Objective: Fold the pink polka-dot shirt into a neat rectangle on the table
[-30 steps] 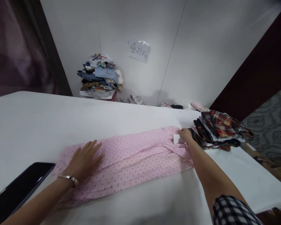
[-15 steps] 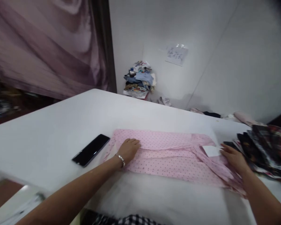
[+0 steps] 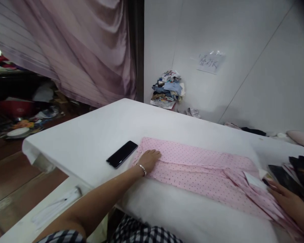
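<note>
A person's left hand (image 3: 149,162), its fingers (image 3: 155,155) closer together than a second earlier, lay flat, gripping nothing, on a pink polka-dot garment (image 3: 197,176) beside a smartphone (image 3: 122,154) on the white table (image 3: 103,128); whether the right hand (image 3: 290,204), near a white tag (image 3: 254,180), gripped anything, I could not tell

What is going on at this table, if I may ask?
A person is handling a pink dotted garment spread on a white table. The left hand rests palm down near one end, beside a black phone. The right hand is at the bunched other end, by a white tag; whether it grips the cloth is unclear.
</note>
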Available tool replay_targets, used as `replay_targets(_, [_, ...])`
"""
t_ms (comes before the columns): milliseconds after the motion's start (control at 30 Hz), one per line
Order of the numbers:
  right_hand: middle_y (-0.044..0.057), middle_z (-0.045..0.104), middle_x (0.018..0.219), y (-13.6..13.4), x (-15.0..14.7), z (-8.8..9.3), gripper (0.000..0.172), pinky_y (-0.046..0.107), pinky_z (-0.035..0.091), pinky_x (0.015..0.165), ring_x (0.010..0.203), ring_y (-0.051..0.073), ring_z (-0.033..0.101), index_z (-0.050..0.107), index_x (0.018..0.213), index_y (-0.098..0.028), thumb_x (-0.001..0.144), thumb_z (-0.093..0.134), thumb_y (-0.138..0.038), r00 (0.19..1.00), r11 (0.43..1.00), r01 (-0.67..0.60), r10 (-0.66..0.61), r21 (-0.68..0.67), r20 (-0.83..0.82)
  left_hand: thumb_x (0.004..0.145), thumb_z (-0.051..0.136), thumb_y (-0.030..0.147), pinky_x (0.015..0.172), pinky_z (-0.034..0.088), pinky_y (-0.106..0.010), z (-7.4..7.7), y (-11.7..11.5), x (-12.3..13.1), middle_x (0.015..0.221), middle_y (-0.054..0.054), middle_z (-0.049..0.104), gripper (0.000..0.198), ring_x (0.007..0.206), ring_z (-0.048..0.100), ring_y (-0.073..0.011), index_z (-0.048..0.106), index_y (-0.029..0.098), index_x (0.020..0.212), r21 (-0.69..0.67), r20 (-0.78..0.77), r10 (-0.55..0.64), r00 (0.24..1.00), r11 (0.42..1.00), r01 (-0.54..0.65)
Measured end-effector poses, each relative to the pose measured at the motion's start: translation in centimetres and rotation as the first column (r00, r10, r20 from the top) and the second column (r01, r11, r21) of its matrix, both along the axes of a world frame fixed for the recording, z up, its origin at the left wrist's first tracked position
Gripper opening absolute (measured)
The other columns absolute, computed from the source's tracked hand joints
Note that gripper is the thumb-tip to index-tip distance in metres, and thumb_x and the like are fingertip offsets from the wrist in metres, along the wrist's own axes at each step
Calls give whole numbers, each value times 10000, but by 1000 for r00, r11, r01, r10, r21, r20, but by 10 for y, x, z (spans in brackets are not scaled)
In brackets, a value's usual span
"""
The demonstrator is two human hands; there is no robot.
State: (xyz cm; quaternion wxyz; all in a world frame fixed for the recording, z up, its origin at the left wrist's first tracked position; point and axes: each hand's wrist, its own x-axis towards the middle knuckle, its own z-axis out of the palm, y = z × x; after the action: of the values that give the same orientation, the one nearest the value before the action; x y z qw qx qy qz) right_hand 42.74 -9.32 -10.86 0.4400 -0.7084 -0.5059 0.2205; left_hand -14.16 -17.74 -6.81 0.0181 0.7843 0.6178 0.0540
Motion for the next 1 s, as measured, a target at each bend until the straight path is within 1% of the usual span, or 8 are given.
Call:
replay_targets(100, [209, 668, 980, -22, 3, 9, 320, 515, 425, 876, 1048, 375, 597, 663, 790, -378, 532, 595, -554, 977, 990, 33, -3, -139, 215, 822, 358, 77, 1056, 340, -406, -7, -10, -6, 1376, -78, 494, 483, 1284, 420, -229, 523, 171, 1266, -20, 17, -15, 1000, 1000, 15])
replay_targets(200, [178, 676, 1047, -51, 9, 22, 454, 494, 438, 920, 1061, 371, 599, 676, 916, -288, 610, 539, -594, 952, 981, 115, -65, -155, 299, 885, 340, 229, 1096, 271, -489, -17, -19, -15, 1425, -95, 425, 456, 1339, 346, -269, 499, 180, 1309, 2, 16, 25, 1000, 1000, -25])
replay_targets(400, [121, 699, 1052, -104, 21, 20, 538, 391, 464, 902, 989, 282, 634, 685, 1015, -156, 667, 580, -552, 988, 979, 67, -38, -192, 150, 889, 292, 404, 1102, 251, -508, -44, -22, -31, 1436, -45, 400, 506, 1364, 297, -258, 538, 218, 1290, 49, 9, -20, 1000, 999, 20])
replay_targets(600, [38, 697, 747, -117, 19, 7, 483, 311, 477, 633, 667, 197, 610, 691, 989, -151, 617, 642, -457, 990, 993, 95, -88, -64, 110, 881, 190, 452, 1111, 245, -476, -52, -18, -18, 1440, 27, 375, 581, 1371, 285, -213, 495, 249, 1333, -45, -77, 27, 997, 999, -31])
replay_targets(700, [36, 672, 788, -113, 15, 12, 536, 293, 461, 637, 705, 180, 587, 652, 1073, -142, 626, 617, -438, 989, 987, 147, -148, 64, 26, 876, 193, 462, 1106, 265, -458, -53, -16, -17, 1436, 38, 383, 583, 1361, 308, -205, 488, 263, 1337, -62, -74, 30, 997, 997, -35])
replay_targets(833, [14, 635, 707, -106, 3, 36, 532, 282, 437, 588, 643, 159, 563, 655, 1022, -135, 518, 679, -307, 941, 955, 226, -163, 192, -296, 870, 229, 437, 1070, 317, -492, -46, -14, -17, 1389, -6, 465, 551, 1321, 383, -241, 570, 250, 1261, 2, 2, 2, 1000, 1000, -2])
replay_targets(933, [14, 651, 726, -99, -14, 67, 392, 271, 438, 593, 647, 150, 566, 674, 905, -165, 518, 662, -221, 923, 927, 198, -67, 318, -379, 859, 323, 440, 1037, 362, -511, -30, -8, -5, 1335, -51, 534, 476, 1269, 450, -277, 631, 243, 1164, 169, 126, -122, 984, 981, 100])
replay_targets(1000, [6, 661, 768, -96, -32, 90, 351, 263, 447, 610, 677, 144, 578, 674, 928, -196, 580, 632, -188, 943, 894, 96, 60, 437, -329, 862, 379, 456, 1019, 404, -484, -12, -3, 14, 1313, -70, 557, 443, 1235, 486, -273, 634, 229, 1144, 276, 213, -202, 956, 951, 139])
